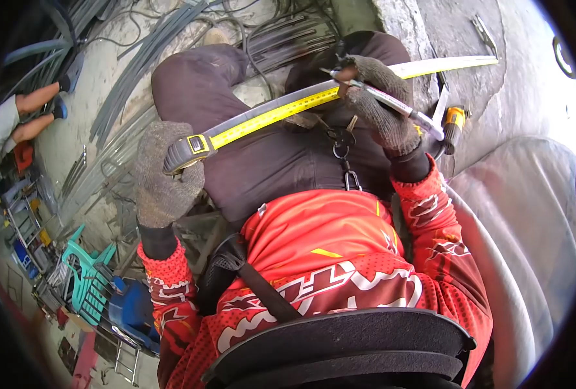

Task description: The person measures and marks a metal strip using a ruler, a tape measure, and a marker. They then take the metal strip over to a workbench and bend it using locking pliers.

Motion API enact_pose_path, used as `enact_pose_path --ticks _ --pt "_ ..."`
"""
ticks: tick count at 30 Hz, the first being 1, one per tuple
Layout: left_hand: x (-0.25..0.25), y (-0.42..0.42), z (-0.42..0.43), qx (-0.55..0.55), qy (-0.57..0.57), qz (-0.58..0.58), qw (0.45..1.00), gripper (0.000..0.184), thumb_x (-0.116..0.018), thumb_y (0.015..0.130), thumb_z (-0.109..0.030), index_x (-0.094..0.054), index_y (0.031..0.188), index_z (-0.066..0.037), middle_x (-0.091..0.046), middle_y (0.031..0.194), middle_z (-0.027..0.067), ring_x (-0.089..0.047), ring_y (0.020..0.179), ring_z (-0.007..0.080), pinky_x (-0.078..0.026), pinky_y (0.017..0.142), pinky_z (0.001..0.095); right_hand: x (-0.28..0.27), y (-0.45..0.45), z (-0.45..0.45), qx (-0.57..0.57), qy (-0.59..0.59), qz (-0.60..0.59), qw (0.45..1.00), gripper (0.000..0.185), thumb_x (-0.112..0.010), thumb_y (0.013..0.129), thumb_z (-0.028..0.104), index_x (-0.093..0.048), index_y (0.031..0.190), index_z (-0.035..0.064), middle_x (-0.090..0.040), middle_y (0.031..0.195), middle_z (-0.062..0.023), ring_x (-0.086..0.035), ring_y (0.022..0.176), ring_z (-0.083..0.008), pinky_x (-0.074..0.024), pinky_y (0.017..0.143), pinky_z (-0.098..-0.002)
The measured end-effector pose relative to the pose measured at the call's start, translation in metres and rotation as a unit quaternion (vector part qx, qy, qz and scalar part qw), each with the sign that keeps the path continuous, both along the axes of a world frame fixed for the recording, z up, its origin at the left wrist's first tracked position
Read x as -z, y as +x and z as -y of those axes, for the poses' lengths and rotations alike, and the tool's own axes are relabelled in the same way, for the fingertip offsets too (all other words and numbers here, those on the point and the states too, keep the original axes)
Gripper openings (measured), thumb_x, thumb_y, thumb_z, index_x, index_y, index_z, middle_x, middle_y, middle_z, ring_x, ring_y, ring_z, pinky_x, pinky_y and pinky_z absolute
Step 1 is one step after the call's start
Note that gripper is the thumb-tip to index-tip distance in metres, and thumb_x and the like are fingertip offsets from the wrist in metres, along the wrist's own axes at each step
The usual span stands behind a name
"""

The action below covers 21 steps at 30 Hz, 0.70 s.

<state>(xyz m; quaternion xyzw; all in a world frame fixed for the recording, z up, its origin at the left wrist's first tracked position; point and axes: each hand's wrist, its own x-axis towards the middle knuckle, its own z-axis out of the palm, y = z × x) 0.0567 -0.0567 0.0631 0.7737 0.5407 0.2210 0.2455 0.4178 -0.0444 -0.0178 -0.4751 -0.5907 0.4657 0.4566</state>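
My left hand (161, 175), in a grey knit glove, is closed around a black and yellow tape measure (198, 144). Its yellow blade (275, 120) is drawn out across my lap towards the upper right. Along the blade's far edge runs a grey strip (262, 107); I cannot tell whether it is a separate bar. My right hand (385, 104), gloved too, is closed on a slim whitish pen (392, 102) slanting down to the right. That hand also rests at the blade, covering part of it. Keys (344, 135) hang below it from a carabiner (351, 179).
A yellow and black power tool (455, 126) lies on concrete at the right, beside grey sheeting (515, 201). Long metal strips (142, 61) and cables cover the upper left floor. Another person's legs (38, 110) show at far left. A green plastic chair (88, 275) stands lower left.
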Motion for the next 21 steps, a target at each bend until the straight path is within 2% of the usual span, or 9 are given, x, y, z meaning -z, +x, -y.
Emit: enact_pose_path --ticks 2,3,6,7,14,16,18,19,21 --pt "-0.004 0.0 -0.003 0.004 -0.002 0.001 1.0 0.044 -0.075 0.069 0.001 -0.065 0.112 -0.005 -0.065 0.106 0.0153 -0.067 0.099 0.0374 -0.054 0.089 0.0444 0.001 -0.009 -0.002 0.001 -0.071 -0.139 0.988 0.032 -0.073 0.094 0.011 -0.064 0.122 -0.0017 -0.071 0.103 -0.008 -0.068 0.092 -0.0176 -0.0566 0.084 -0.0327" --pt "-0.004 0.0 -0.004 0.006 -0.002 0.003 1.0 0.045 -0.075 0.069 0.001 -0.066 0.112 -0.005 -0.065 0.106 0.0155 -0.067 0.099 0.0377 -0.054 0.089 0.0445 0.008 -0.012 -0.004 -0.001 -0.083 -0.167 0.982 0.029 -0.069 0.097 0.011 -0.063 0.122 -0.0014 -0.067 0.1 -0.0053 -0.065 0.085 -0.0144 -0.056 0.08 -0.0301" --pt "0.0 -0.003 -0.005 0.011 -0.003 -0.006 1.0 0.046 -0.075 0.069 0.0 -0.066 0.113 -0.006 -0.065 0.108 0.0159 -0.066 0.101 0.0385 -0.054 0.09 0.0457 0.03 -0.016 -0.006 0.06 -0.103 -0.246 0.962 0.031 -0.069 0.096 0.011 -0.062 0.123 -0.0014 -0.066 0.097 -0.0044 -0.064 0.082 -0.0125 -0.0549 0.076 -0.0282" --pt "0.002 -0.004 -0.004 0.01 -0.002 -0.006 1.0 0.046 -0.075 0.069 0.0 -0.066 0.113 -0.006 -0.065 0.108 0.0159 -0.066 0.101 0.0385 -0.054 0.09 0.0457 0.033 -0.014 -0.005 0.066 -0.103 -0.237 0.964 0.033 -0.07 0.095 0.013 -0.061 0.123 -0.0005 -0.064 0.094 -0.0032 -0.063 0.081 -0.0109 -0.0536 0.073 -0.0268" --pt "0.002 -0.009 -0.006 0.014 -0.019 -0.022 0.999 0.047 -0.076 0.07 -0.004 -0.065 0.115 -0.006 -0.065 0.11 0.0162 -0.065 0.103 0.0397 -0.052 0.092 0.0474 0.04 -0.011 -0.005 0.05 -0.081 -0.235 0.967 0.03 -0.07 0.095 0.016 -0.061 0.118 0.0009 -0.063 0.091 -0.0017 -0.061 0.078 -0.0096 -0.0526 0.071 -0.0258" --pt "0.003 -0.012 -0.005 0.016 -0.021 -0.021 0.999 0.046 -0.076 0.07 -0.005 -0.065 0.115 -0.006 -0.065 0.11 0.0162 -0.065 0.103 0.0396 -0.052 0.091 0.0474 0.037 -0.014 -0.005 0.082 -0.098 -0.251 0.959 0.029 -0.07 0.095 0.019 -0.061 0.115 0.0012 -0.061 0.089 -0.0015 -0.06 0.078 -0.0107 -0.0525 0.071 -0.0269" --pt "0.002 -0.015 -0.004 0.031 -0.027 -0.043 0.998 0.052 -0.076 0.073 0.0 -0.064 0.124 -0.004 -0.067 0.119 0.0148 -0.068 0.108 0.0306 -0.055 0.093 0.041 0.04 -0.013 -0.008 0.073 -0.09 -0.298 0.947 0.029 -0.07 0.095 0.02 -0.061 0.115 0.0013 -0.061 0.088 -0.0014 -0.06 0.077 -0.0115 -0.0524 0.071 -0.0276" --pt "0.002 -0.015 -0.004 0.031 -0.027 -0.043 0.998 0.052 -0.076 0.073 0.0 -0.064 0.124 -0.004 -0.067 0.119 0.0148 -0.068 0.108 0.0306 -0.055 0.093 0.041 0.041 -0.013 -0.009 0.063 -0.082 -0.345 0.933 0.029 -0.07 0.095 0.021 -0.061 0.114 0.0013 -0.06 0.087 -0.0012 -0.059 0.077 -0.0122 -0.0522 0.071 -0.0282" --pt "0.002 -0.015 -0.006 0.028 -0.033 -0.039 0.998 0.053 -0.076 0.073 0.002 -0.064 0.124 -0.004 -0.067 0.119 0.0148 -0.068 0.108 0.0307 -0.055 0.094 0.0413 0.035 -0.012 -0.01 0.083 -0.091 -0.328 0.937 0.029 -0.07 0.095 0.021 -0.061 0.114 0.0013 -0.059 0.087 -0.0015 -0.059 0.076 -0.0127 -0.052 0.071 -0.0288"
